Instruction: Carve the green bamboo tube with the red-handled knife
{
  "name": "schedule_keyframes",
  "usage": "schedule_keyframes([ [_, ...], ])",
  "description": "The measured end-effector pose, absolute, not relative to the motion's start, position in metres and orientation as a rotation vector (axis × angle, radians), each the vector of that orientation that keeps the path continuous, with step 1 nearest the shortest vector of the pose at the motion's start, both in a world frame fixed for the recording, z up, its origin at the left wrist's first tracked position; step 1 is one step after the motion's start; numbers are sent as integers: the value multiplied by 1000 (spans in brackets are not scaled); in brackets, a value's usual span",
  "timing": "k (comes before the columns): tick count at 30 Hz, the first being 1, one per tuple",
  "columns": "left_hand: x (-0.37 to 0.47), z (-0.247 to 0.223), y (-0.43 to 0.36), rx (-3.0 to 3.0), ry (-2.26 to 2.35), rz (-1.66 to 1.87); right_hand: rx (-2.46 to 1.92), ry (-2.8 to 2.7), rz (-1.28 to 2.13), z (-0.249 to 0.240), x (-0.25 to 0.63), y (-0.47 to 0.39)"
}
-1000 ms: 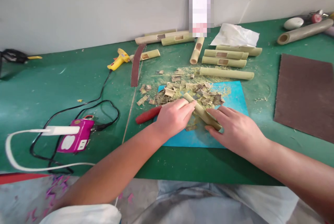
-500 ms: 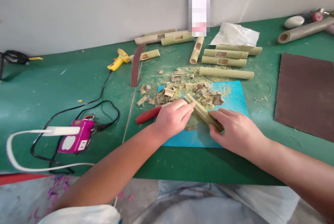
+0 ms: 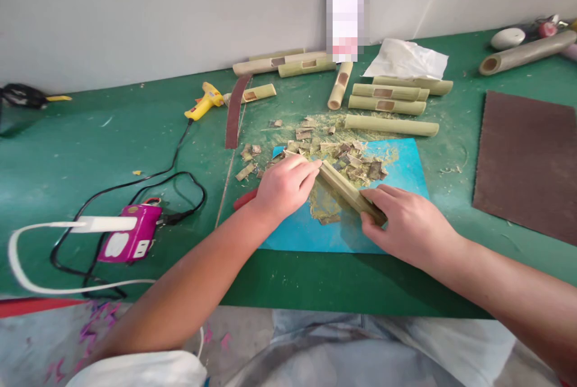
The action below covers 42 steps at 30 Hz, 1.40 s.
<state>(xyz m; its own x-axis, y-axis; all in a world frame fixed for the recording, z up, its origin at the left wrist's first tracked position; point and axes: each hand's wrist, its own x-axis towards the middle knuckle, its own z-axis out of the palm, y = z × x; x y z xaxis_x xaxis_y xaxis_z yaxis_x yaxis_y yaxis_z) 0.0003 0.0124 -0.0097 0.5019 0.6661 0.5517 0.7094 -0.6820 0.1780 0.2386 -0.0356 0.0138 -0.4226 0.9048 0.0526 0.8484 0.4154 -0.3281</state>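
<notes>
Green tabletop point(image 3: 112, 134) bears blue mat point(image 3: 293, 234), bamboo tubes point(image 3: 391, 125), yellow glue gun point(image 3: 208, 102), brown sheet point(image 3: 525, 164)

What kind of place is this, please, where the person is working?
It looks like a craft workshop, perhaps for bamboo. Three things suggest this: tubes with cut openings, scattered scraps, and a yellow tool that resembles a glue gun.

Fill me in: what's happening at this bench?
A person's right grip holds the near end of a bamboo tube over a blue sheet. The left grip is at the tube's far end; whether it holds anything is hard to tell. Chips lie scattered nearby; more tubes sit farther back, some with cut openings.
</notes>
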Motion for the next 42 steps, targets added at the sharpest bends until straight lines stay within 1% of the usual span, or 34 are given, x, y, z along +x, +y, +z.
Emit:
schedule_keyframes([
  [4,0,-9,11,-2747,-1181,-874,-1547,-2456,325,14,239,-37],
  [8,2,-10,9,-2706,-1218,-927,-1573,-2459,289,14,239,-37],
  [11,1,-10,9,-2791,-1183,-913,-1593,-2464,297,15,238,-37],
  [17,0,-9,15,-2692,-1310,-1087,-1612,-2477,281,17,238,-37],
  [23,4,-8,12,-2713,-1399,-1231,-1604,-2482,289,16,239,-36],
  [29,4,-7,12,-2706,-1442,-1305,-1585,-2484,291,15,239,-36],
  [39,2,-12,15,-2691,-1400,-1261,-1531,-2509,204,13,241,-37],
  [42,2,-11,15,-2764,-1350,-1193,-1516,-2533,219,12,241,-36],
])
